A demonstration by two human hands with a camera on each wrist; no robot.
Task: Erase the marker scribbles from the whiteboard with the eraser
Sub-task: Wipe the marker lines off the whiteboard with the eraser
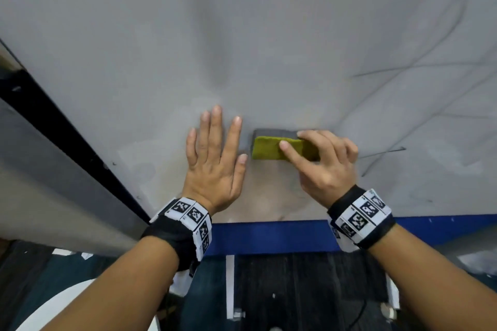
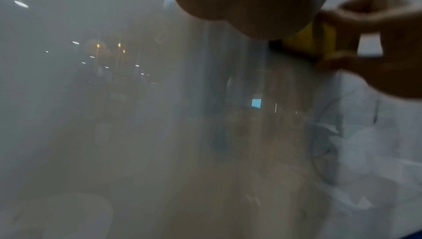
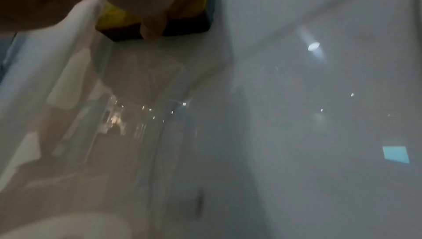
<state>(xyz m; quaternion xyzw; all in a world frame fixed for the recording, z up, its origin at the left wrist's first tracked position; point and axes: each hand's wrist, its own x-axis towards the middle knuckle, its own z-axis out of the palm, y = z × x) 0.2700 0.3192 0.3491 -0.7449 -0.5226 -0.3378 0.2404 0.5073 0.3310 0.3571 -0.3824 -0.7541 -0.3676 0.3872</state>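
The whiteboard [image 1: 242, 35] fills the head view, smudged grey. Thin dark marker scribbles [image 1: 419, 67] loop across its right part. A yellow-backed eraser [image 1: 269, 148] with a dark felt face lies flat against the board at centre. My right hand [image 1: 317, 158] grips it, thumb across the yellow back and fingers over its top edge. My left hand [image 1: 215, 153] rests flat on the board just left of the eraser, fingers straight and spread. The eraser [image 2: 308, 42] shows in the left wrist view beside my right hand [image 2: 376, 48], and the eraser [image 3: 155, 17] sits under my fingers in the right wrist view.
A blue strip [image 1: 282, 236] runs along the board's bottom edge. A black frame bar [image 1: 67, 137] slants along the board's left side, with a grey panel [image 1: 40, 196] beyond it. Dark floor and white furniture parts [image 1: 231, 285] lie below.
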